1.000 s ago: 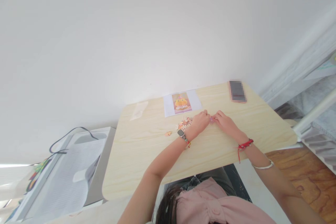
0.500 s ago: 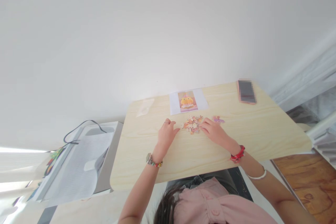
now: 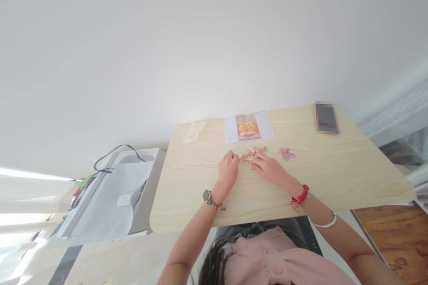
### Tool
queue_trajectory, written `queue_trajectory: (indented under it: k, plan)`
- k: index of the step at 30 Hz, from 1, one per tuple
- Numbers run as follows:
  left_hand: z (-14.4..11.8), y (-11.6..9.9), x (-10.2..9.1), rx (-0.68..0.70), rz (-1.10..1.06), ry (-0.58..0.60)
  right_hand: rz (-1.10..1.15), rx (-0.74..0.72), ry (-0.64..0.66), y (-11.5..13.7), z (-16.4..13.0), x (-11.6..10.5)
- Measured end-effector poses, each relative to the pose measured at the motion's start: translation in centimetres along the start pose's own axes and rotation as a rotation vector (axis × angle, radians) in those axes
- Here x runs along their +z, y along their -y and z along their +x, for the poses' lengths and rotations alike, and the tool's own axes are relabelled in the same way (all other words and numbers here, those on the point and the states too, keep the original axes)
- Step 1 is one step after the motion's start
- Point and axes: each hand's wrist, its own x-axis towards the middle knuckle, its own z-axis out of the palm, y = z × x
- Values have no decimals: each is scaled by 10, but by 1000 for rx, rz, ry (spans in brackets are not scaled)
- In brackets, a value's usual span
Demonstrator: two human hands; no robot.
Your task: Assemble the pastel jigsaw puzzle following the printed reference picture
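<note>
The fingers of the left hand point(image 3: 228, 170) are curled narrow at the left edge of the pile of puzzle pieces point(image 3: 249, 156); whether they pinch a piece cannot be told. The fingers of the right hand point(image 3: 270, 170) are bent over the pile's right side, the tips at the pieces; their gap and any grip cannot be told.

Change of position: one second ago both hands met at the purple pieces point(image 3: 286, 153). Half a second ago the left thumb stood spread, apart from the pile; it is now drawn in and the hand is nearer. The purple pieces lie untouched on the table point(image 3: 187, 196), just right of the pile. The work in hand has, by this evidence, shifted from the purple group to picking through loose pieces.

Beyond the pile lies the printed picture point(image 3: 248, 127), uncovered and available for comparison. The phone point(image 3: 327, 118) lies well apart, far right.
</note>
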Motion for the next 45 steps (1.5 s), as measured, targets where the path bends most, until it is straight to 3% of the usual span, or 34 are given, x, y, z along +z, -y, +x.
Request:
queue_trajectory:
  k: [3,6,12,18,23,32,37,45]
  plan:
    - [-4,7,-7,-44,-129,-55,5,30,-44,-3,2,3]
    - [-9,14,-15,0,-346,-80,30,11,-120,-2,5,3]
    - [-13,15,-20,156,-598,22,76,-78,-197,5,4,-3]
    - [-20,6,-15,158,-589,-53,110,-49,-201,3,-5,-6]
    - [-26,2,-8,183,-492,-129,218,-64,-276,0,-11,-3]
    - [-27,-7,-6,308,-266,-152,215,-57,-296,-5,-22,-1]
    - [-16,-29,-1,362,-103,-115,76,26,-241,-18,-35,-11]
    - [42,-103,12,528,-23,-78,-35,250,-267,-81,-62,-40]
